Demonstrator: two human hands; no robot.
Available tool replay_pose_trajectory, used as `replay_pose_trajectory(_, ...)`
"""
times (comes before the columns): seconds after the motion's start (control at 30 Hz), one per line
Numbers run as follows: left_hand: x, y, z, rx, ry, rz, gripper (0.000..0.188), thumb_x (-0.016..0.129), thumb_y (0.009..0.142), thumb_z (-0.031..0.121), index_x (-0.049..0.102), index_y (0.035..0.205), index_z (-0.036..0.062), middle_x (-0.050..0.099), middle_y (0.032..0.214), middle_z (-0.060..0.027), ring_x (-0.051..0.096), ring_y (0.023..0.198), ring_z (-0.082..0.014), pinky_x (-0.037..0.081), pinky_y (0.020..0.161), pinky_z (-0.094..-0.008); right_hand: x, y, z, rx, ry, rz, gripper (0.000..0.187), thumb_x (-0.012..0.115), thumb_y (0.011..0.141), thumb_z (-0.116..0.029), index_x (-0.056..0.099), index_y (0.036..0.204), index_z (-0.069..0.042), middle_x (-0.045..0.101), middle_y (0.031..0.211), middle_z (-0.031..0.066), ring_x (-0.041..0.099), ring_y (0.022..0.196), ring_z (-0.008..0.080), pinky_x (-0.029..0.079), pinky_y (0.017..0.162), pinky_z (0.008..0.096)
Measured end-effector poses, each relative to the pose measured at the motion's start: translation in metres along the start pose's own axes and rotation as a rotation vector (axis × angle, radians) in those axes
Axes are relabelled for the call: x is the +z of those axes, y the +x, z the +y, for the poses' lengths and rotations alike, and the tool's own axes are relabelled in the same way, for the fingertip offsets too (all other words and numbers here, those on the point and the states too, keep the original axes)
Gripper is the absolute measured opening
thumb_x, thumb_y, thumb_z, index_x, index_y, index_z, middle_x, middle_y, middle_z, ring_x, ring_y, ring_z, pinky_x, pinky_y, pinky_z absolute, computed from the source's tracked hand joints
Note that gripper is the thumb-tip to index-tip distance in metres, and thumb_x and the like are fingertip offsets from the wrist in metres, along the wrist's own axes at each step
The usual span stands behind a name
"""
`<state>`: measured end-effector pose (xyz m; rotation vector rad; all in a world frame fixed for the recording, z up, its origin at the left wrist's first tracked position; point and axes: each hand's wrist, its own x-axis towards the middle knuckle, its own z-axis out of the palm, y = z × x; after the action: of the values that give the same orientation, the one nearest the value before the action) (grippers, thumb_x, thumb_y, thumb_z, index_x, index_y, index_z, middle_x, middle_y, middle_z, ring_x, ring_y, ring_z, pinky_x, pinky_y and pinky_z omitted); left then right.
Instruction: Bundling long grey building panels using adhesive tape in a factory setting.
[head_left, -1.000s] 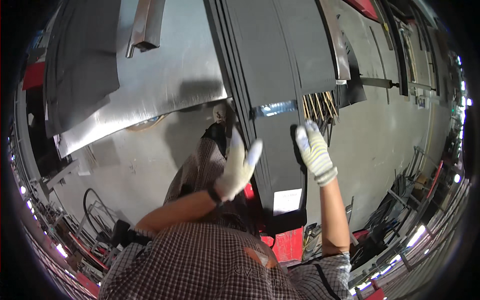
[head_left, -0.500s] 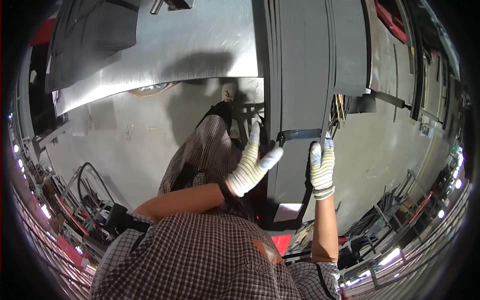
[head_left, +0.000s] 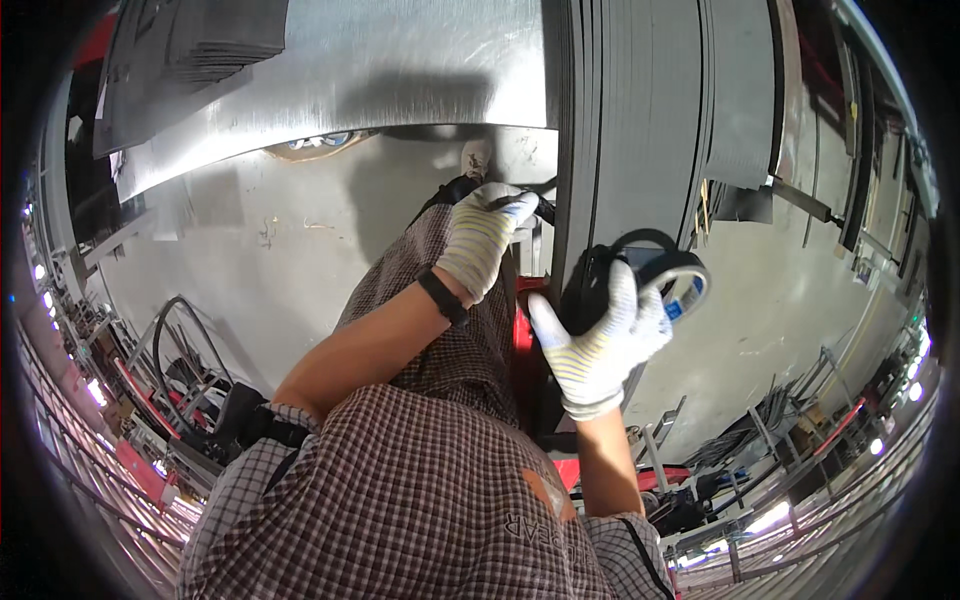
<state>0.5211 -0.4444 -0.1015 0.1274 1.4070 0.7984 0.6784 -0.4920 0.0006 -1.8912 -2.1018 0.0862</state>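
My left hand, in a striped knit glove, is closed with fingertips pinched on a thin black strip beside the left edge of the grey sheet stack. What the strip belongs to is hard to see. My right hand, gloved likewise, is over the near part of the stack. Its fingers are at a roll of black tape with a pale, blue-marked core, tilted past the stack's right edge. The thumb sticks out to the left, and the exact grip is partly hidden. A black loop shows by the roll.
A shiny metal table lies ahead on the left, carrying another pile of dark grey sheets. Red parts show beneath the stack's near left side. A metal bar juts out at right. Racks with long pieces stand lower right.
My left hand has gone from spread fingers to a pinch on the black strip. My right hand has moved left over the stack, and the tape roll has come into sight. The view has shifted slightly.
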Motion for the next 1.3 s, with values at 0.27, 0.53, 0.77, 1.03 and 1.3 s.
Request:
replay_pose_trajectory(0.27,-0.013,-0.060,0.011,0.242,-0.157,-0.151,0.013,0.074,0.088,0.009,0.067,0.098,0.0063,0.069,0.090,-0.0024,0.066,0.085,-0.0126,0.053,0.076,-0.0266,0.026,-0.002,-0.001,0.041,-0.110,-0.018,0.060,0.077,0.073,-0.042,0.065,0.121,-0.010,0.060,0.110,0.0198,0.057,0.094,0.0360,0.038,0.084,0.0490)
replay_pose_trajectory(0.53,0.025,-0.069,0.024,0.560,0.468,-0.213,0.023,0.057,0.098,0.018,0.068,0.098,-0.0025,0.067,0.084,-0.0041,0.063,0.074,-0.0100,0.049,0.068,-0.0235,0.022,0.001,-0.001,-0.069,-0.133,-0.031,0.052,0.072,0.078,-0.044,0.068,0.117,-0.011,0.061,0.104,0.0130,0.055,0.085,0.0290,0.038,0.080,0.0447)
replay_pose_trajectory(0.77,0.019,-0.059,0.015,1.090,0.901,-0.072,0.019,0.047,0.100,0.012,0.061,0.101,-0.0005,0.067,0.087,-0.0123,0.066,0.079,-0.0280,0.052,0.073,-0.0351,0.020,0.004,-0.001,-0.191,-0.041,-0.031,0.038,0.073,0.079,-0.034,0.069,0.110,-0.013,0.062,0.108,0.0101,0.056,0.077,0.0244,0.041,0.075,0.0425)
replay_pose_trajectory(1.03,0.010,-0.067,0.030,0.320,0.131,-0.239,0.031,0.039,0.108,0.027,0.058,0.107,0.0021,0.069,0.091,-0.0070,0.064,0.077,-0.0122,0.052,0.073,-0.0261,0.002,0.021,-0.009,-0.288,-0.198,-0.268,0.040,0.072,0.078,-0.029,0.067,0.113,-0.011,0.063,0.108,0.0102,0.061,0.088,0.0254,0.041,0.077,0.0435)
replay_pose_trajectory(1.3,-0.004,-0.110,0.055,0.456,0.252,-0.475,0.017,0.076,0.079,0.003,0.061,0.087,0.0055,0.064,0.087,-0.0030,0.061,0.078,-0.0118,0.051,0.069,-0.0268,-0.078,0.063,0.006,-0.402,0.221,-0.431,0.050,0.065,0.074,-0.010,0.065,0.125,-0.013,0.060,0.098,0.0122,0.062,0.083,0.0305,0.047,0.068,0.0435)
